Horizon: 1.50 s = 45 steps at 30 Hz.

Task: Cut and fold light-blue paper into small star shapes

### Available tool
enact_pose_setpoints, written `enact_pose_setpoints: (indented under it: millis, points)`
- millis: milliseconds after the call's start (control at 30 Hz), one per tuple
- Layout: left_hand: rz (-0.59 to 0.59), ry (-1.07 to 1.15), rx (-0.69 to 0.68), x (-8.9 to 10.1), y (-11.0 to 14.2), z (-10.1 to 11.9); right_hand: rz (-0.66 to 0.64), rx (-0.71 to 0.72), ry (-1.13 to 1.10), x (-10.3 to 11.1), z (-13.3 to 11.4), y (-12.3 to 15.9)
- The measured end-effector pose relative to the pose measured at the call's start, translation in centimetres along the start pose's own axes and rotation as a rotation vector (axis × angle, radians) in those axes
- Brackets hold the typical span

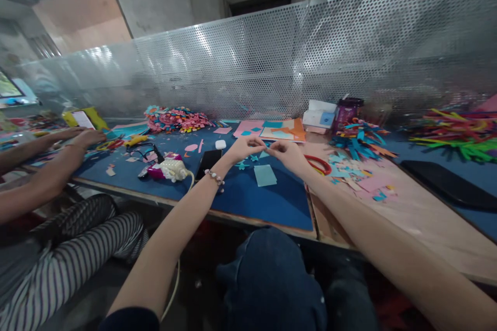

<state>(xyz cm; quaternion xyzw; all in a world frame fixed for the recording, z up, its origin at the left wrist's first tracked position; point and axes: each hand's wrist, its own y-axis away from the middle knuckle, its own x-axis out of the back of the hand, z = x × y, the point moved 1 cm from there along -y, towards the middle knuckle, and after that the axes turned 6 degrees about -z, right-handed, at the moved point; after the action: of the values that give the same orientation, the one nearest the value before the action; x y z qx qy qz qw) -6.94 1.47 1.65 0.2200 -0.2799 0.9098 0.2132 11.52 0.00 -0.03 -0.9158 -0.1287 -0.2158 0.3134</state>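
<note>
My left hand point(246, 148) and my right hand point(286, 154) meet above the blue table mat, fingertips pinched close together. Whatever is between the fingers is too small to make out. A bit of teal paper point(264, 154) shows just below the fingertips; I cannot tell whether it is held or lying on the mat. Nearer to me lies a light teal paper square point(265, 176). Small teal paper cutouts point(243, 165) rest beside my left hand. A black phone point(208, 162) lies left of my left wrist, which wears a beaded bracelet point(215, 177).
Red-handled scissors point(320, 164) and paper scraps point(349, 168) lie to the right. Coloured sheets point(283, 129) are behind my hands. A glue gun point(165, 168) with a cord sits left, near a co-worker's hands point(83, 137). A perforated metal screen point(248, 67) stands behind the table.
</note>
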Motion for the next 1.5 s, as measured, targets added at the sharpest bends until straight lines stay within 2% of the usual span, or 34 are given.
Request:
enact_pose_setpoints:
  millis: [767, 1300, 1433, 1500]
  points:
    - [-0.01, 0.003, 0.047, 0.0, 0.11, 0.36, -0.003, -0.09, -0.096, -0.17, 0.13, 0.01]
    - [-0.013, 0.008, 0.046, -0.1, 0.19, 0.67, -0.006, -0.066, -0.1, -0.25, 0.28, -0.06]
    - [0.023, 0.006, 0.022, 0.02, 0.04, 0.31, 0.025, -0.087, -0.138, -0.55, 0.45, -0.09]
    - [0.059, -0.005, 0.018, 0.16, -0.05, 0.11, 0.06, -0.129, -0.233, -0.96, 0.49, 0.0]
